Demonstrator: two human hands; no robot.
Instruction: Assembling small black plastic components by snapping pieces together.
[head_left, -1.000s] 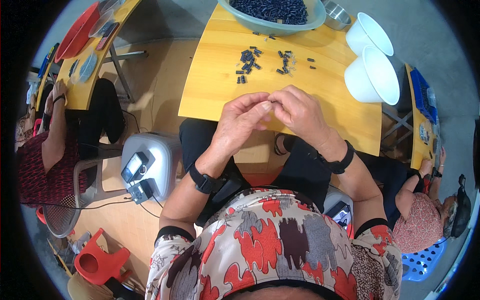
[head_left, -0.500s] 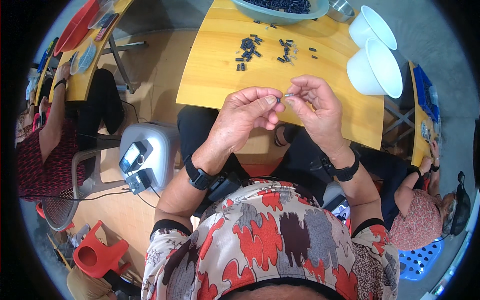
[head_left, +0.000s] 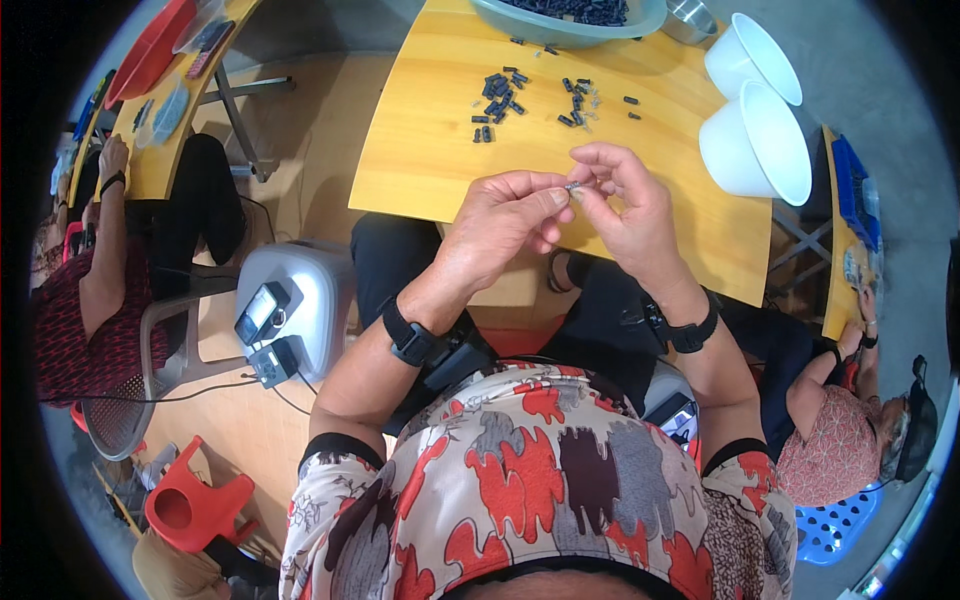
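Note:
Over the near edge of the yellow table, my hands meet fingertip to fingertip. My left hand pinches a small dark part, mostly hidden by the thumb and forefinger. Between the thumb and fingers of my right hand is a tiny silvery ribbed piece, its end against the left fingertips. Whether the two pieces are joined, I cannot tell. Beyond my hands lies a pile of short black plastic parts. To its right sits a looser group of black parts with small clear bits beside it.
A pale basin full of black parts stands at the far edge, beside a metal bowl. Two white tubs stand at the right. A lidded plastic bin carries electronic devices at my left. Other people sit at tables on both sides.
My right hand has closed in on the left, bringing the silvery piece up to the left fingertips. The piles on the table look the same.

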